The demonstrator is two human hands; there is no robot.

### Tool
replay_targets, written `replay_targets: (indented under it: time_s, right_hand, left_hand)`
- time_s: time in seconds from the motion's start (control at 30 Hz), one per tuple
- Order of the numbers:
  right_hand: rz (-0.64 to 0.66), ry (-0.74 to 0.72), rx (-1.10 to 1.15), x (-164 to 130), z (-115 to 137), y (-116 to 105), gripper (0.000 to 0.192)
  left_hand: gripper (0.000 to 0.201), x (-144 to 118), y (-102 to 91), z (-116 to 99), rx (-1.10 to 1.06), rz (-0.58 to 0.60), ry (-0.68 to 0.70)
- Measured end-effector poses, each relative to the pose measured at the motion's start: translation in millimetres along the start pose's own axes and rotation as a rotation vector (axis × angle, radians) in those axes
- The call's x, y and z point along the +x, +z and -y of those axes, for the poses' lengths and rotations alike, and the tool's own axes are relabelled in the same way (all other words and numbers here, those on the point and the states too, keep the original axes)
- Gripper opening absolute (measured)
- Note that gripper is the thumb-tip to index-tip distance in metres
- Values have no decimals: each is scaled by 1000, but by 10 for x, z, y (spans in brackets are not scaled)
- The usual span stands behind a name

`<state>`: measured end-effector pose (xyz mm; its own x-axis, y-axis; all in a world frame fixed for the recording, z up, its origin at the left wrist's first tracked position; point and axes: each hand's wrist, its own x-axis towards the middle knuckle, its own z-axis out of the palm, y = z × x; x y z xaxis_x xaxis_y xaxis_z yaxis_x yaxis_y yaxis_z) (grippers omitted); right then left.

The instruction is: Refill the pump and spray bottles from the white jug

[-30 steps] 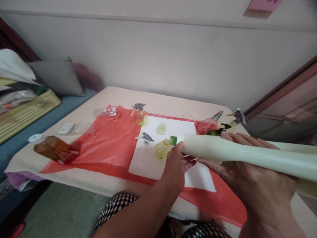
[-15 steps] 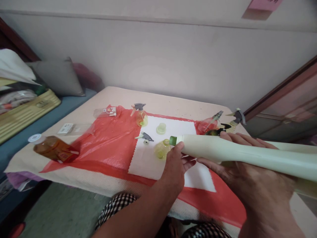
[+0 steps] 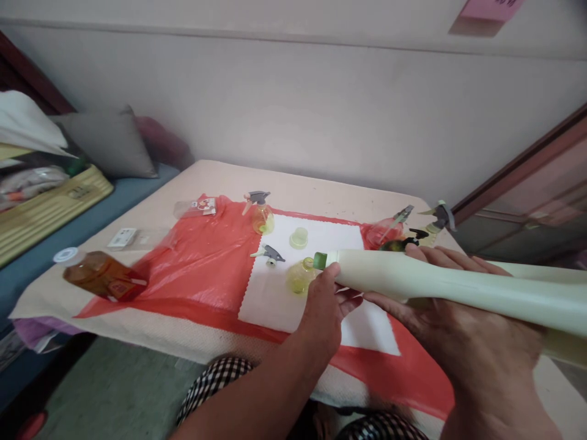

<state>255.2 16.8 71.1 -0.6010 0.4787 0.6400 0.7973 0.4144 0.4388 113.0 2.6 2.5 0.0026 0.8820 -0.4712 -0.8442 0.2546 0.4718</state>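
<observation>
The person held a long pale-green bottle (image 3: 440, 284) almost level above the counter (image 3: 220, 177), its green spout (image 3: 320, 261) pointing left. The right hand (image 3: 463, 324) cradled the bottle from below, its grip wrapped around the body with fingertips showing over the top edge. The left hand (image 3: 326, 305) met the bottle's neck just behind the spout, thumb and fingers closed about it. The spout hung just above the mouth of a small yellow bottle (image 3: 300, 276), which stood uncapped on a white cloth (image 3: 275, 299). A grey trigger sprayer head (image 3: 270, 253) lay on the cloth just left of that small bottle, and a pale yellow cap (image 3: 298, 238) sat farther back. Under the cloth spread a red plastic sheet (image 3: 202, 269). A second small spray bottle (image 3: 261, 215) stood upright at the sheet's far edge. An amber bottle (image 3: 103, 278) lay on its side near the counter's left end. More spray bottles (image 3: 394, 229) clustered at the far right, beyond the long bottle.
</observation>
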Motion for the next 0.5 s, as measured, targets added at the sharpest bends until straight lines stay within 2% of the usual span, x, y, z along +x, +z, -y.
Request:
replay_targets:
  time_s: [0.5]
  right_hand:
    - [5, -11, -29, 1, 16, -21, 71]
  left_hand:
    - [37, -6, -1, 2, -10, -4, 3]
